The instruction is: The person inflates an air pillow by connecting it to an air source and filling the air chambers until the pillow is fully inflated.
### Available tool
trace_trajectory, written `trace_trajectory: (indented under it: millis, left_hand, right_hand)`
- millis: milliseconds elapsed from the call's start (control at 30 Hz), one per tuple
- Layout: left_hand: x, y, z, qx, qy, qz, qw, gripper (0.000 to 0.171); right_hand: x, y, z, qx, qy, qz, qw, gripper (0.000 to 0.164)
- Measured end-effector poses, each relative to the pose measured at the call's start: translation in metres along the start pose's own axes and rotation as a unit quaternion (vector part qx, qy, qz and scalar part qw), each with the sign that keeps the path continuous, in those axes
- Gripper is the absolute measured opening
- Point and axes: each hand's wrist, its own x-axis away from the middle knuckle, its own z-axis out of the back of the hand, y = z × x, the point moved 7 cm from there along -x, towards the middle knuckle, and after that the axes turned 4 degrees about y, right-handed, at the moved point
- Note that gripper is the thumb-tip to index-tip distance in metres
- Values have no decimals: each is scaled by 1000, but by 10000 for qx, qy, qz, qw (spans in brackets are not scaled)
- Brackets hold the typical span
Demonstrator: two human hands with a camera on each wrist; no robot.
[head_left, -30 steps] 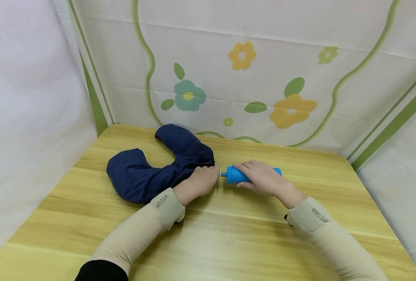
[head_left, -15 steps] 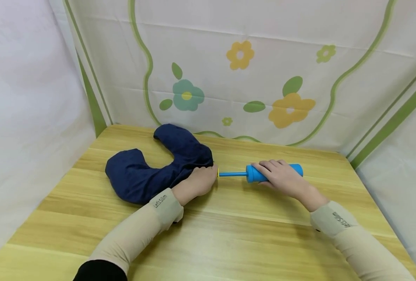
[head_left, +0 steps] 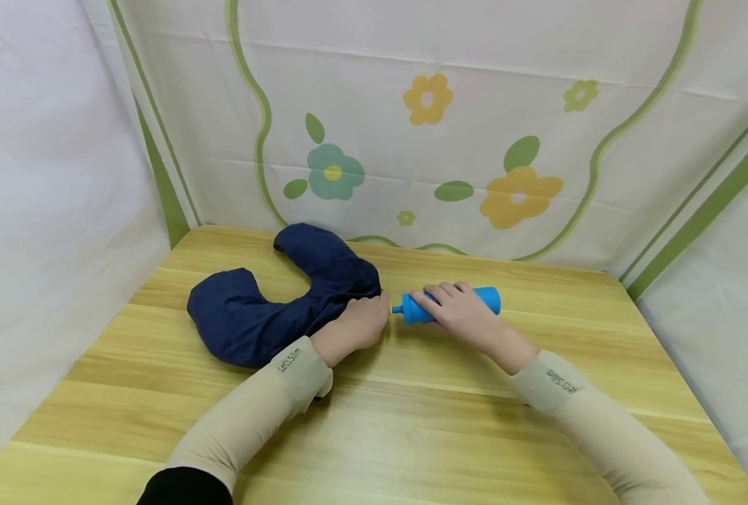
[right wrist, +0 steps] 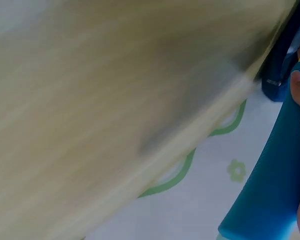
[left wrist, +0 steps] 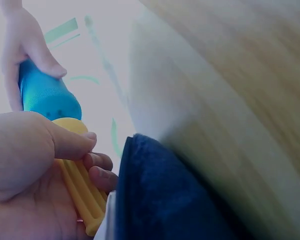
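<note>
A navy U-shaped neck pillow (head_left: 247, 330) lies on the left half of the table. At its right end my left hand (head_left: 362, 324) grips the yellow handle (left wrist: 82, 192) of a hand air pump, right beside the pillow's edge. My right hand (head_left: 458, 312) is wrapped round the pump's blue barrel (head_left: 488, 299), to the right of the left hand. Only a short bit of the pump's blue rod (head_left: 397, 309) shows between handle and barrel. In the left wrist view a pale piece (left wrist: 109, 215) sits between handle and pillow; how they join is hidden.
The wood-grain table (head_left: 411, 435) reaches toward the viewer. A white curtain (head_left: 374, 105) printed with flowers hangs along its far edge, with more white cloth at both sides.
My right hand drew the blue barrel out to the right, baring the rod, then pushed it back left toward the handle. The left hand and the pillow stayed nearly still.
</note>
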Motion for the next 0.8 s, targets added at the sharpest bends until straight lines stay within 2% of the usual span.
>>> trace_trajectory:
  millis: [167,267,367,533,667,800]
  left_hand:
    - [-1,-4,-2,59,-148,191,9997,42]
    - [-1,-3,-1,90,-105,141,9998,40]
    - [1,-2,1,75,-26,40,10000,32]
    - [3,-1,6,-38,176,-83,9998,21]
    - [3,-2,6,14,182,-125,9998,17]
    - [4,-4,4,66,144,-165,9997,17]
  right_hand:
    - [-15,-9,-3,37,147,93,9998,67]
    - [-14,-9,-3,-14,148,43,9999,69]
    - [-10,-5,0,-94,123,60,9999,70]
    - [2,7,8,-99,247,107,9996,74]
    - [19,19,12,-40,445,180,9988,73]
    - [35,29,14,-48,645,232,9976,51]
